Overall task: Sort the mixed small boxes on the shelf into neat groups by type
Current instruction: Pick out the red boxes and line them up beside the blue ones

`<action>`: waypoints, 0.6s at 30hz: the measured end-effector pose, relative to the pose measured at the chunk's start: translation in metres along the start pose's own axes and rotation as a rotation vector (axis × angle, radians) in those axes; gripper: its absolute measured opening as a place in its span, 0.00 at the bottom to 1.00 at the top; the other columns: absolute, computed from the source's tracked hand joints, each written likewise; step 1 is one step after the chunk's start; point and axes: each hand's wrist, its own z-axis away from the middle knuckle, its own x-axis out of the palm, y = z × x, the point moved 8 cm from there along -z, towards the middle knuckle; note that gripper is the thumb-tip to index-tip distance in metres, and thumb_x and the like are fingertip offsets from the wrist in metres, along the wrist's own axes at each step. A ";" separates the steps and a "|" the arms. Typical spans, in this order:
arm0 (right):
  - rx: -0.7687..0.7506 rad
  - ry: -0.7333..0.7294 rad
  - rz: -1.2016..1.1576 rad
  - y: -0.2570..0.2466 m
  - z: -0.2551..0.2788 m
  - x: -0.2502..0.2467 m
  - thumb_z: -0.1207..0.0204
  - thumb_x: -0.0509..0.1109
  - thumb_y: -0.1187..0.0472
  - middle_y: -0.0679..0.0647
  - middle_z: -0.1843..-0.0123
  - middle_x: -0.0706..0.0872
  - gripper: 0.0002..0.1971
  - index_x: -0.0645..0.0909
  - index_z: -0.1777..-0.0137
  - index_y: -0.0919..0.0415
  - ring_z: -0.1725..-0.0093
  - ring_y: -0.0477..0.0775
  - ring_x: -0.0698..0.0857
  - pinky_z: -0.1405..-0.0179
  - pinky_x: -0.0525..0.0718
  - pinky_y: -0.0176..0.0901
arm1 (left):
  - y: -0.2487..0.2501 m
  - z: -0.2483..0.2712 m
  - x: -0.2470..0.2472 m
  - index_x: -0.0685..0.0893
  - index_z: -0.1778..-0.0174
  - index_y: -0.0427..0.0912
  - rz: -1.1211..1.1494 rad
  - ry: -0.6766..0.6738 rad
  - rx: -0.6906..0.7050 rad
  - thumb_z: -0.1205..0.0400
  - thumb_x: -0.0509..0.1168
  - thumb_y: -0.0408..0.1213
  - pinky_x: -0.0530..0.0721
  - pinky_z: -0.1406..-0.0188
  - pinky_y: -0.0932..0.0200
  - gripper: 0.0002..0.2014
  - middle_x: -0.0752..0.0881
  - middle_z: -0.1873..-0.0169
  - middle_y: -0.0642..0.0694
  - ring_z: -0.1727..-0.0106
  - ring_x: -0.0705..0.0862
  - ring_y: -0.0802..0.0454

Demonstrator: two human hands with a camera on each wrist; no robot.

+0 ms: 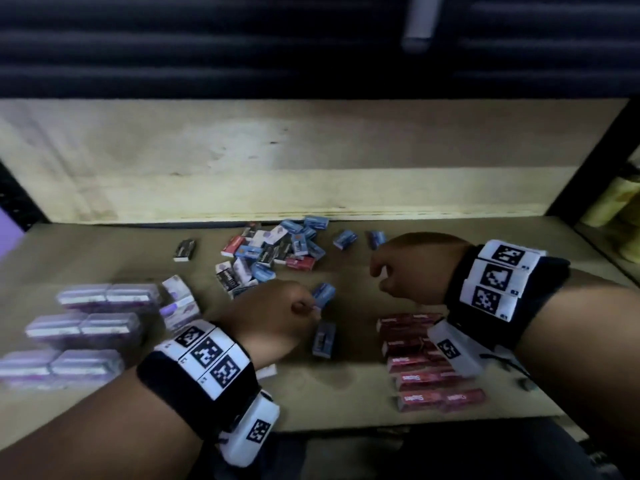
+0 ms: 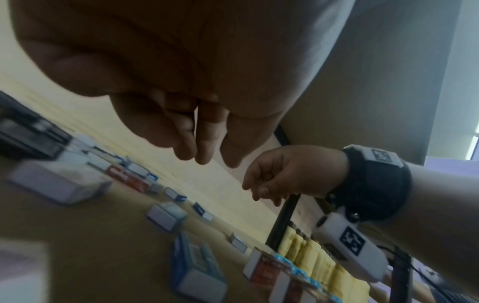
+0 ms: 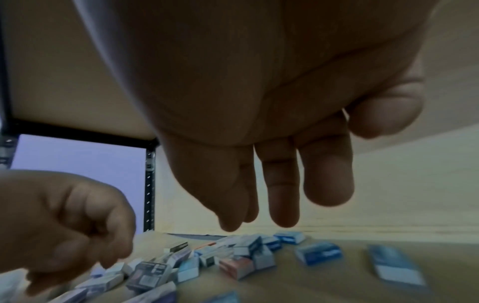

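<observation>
Shelf (image 1: 346, 403), wooden board, inventoried left to right.

Near left corner: purple boxes (image 1: 86, 327), grouped in paired rows, blurred.

Toward the back edge, left of middle: one black box (image 1: 185, 250), lying alone.

Back middle: mixed pile (image 1: 273, 251) of blue, red, black and white boxes, unsorted, heaped against the back edge.

Middle: my left hand (image 1: 273, 317), its grip pinching one blue box (image 1: 323, 295) at the fingertips, just above the shelf. A second blue box (image 1: 324, 339) lies on the board just nearer the front edge.

Right of the pile: two loose blue boxes (image 1: 360, 239).

Right of middle: my right hand (image 1: 412, 265), fingers loosely curled, its grip holding nothing, above the board.

Near right corner: red boxes (image 1: 422, 368), stacked in rows.
</observation>
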 end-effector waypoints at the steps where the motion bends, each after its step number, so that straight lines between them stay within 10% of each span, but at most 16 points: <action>1: -0.013 -0.014 0.019 -0.008 -0.006 -0.001 0.22 0.67 0.47 0.44 0.43 0.84 0.14 0.80 0.37 0.37 0.53 0.47 0.80 0.55 0.77 0.42 | -0.007 0.005 -0.005 0.87 0.55 0.53 0.021 0.024 -0.023 0.32 0.58 0.62 0.84 0.57 0.51 0.22 0.88 0.62 0.56 0.61 0.85 0.62; 10: -0.134 -0.112 0.183 -0.075 -0.077 -0.012 0.19 0.64 0.61 0.52 0.35 0.85 0.16 0.83 0.33 0.51 0.44 0.57 0.85 0.51 0.83 0.46 | -0.055 0.044 -0.027 0.88 0.51 0.56 0.036 0.077 -0.118 0.21 0.66 0.52 0.69 0.62 0.76 0.09 0.81 0.62 0.62 0.55 0.80 0.65; 18: -0.204 -0.212 0.290 -0.103 -0.123 0.010 0.16 0.61 0.66 0.55 0.37 0.86 0.17 0.82 0.32 0.54 0.56 0.57 0.83 0.61 0.75 0.46 | -0.074 0.058 -0.027 0.89 0.48 0.55 0.128 0.021 -0.138 0.21 0.67 0.50 0.81 0.45 0.57 0.10 0.88 0.51 0.58 0.49 0.85 0.58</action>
